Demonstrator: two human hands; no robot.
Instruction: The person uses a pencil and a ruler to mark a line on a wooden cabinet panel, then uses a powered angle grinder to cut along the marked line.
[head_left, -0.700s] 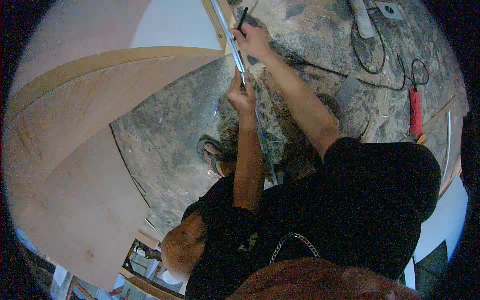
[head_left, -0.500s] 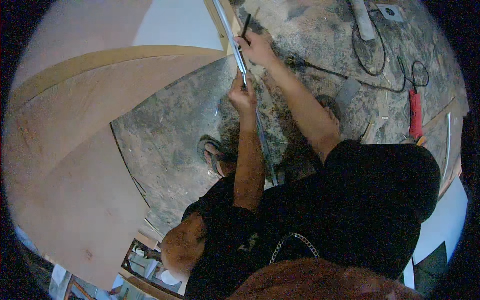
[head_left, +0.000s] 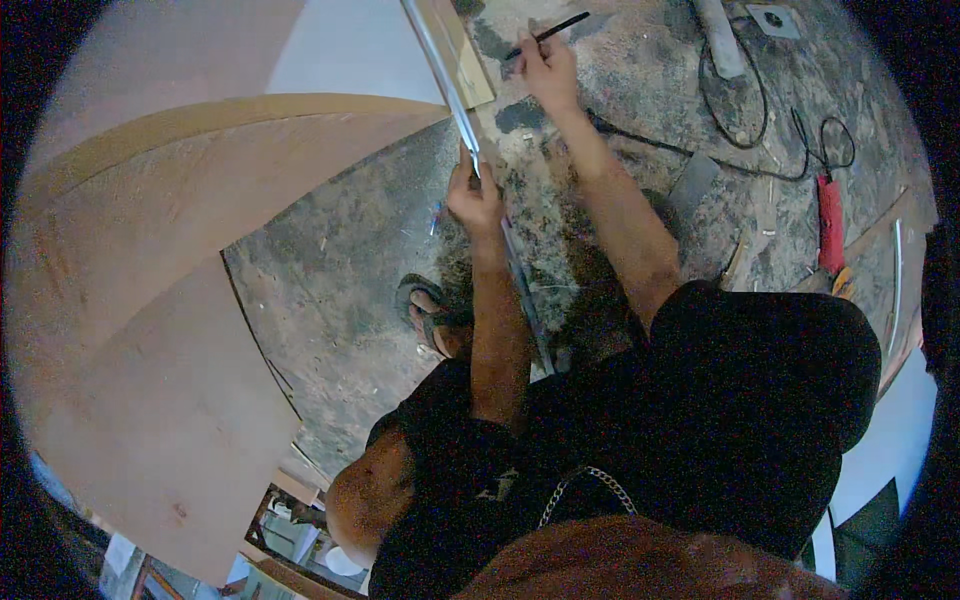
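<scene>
My left hand (head_left: 474,198) is closed around a long, shiny metal strip (head_left: 437,72), near its bent-looking lower end. The strip slants up to the top edge along the corner of a board with a wooden border (head_left: 474,82). Below my left wrist a second length of strip (head_left: 525,290) runs down toward my lap; whether it is the same piece is hidden. My right hand (head_left: 548,75), off to the right of the strip, pinches a thin black pen-like stick (head_left: 564,27). It points up and right, apart from the strip.
Large wooden panels (head_left: 150,360) fill the left side. On the stained concrete floor lie a red-handled tool (head_left: 830,225) with a black cord (head_left: 650,140), a pale tube (head_left: 720,40) and a white square plate (head_left: 774,21). My sandalled foot (head_left: 428,312) stands below the left hand.
My right hand has moved up and right, away from the strip, and the black stick has tilted toward level. The strip's lower end and my left hand have shifted slightly left.
</scene>
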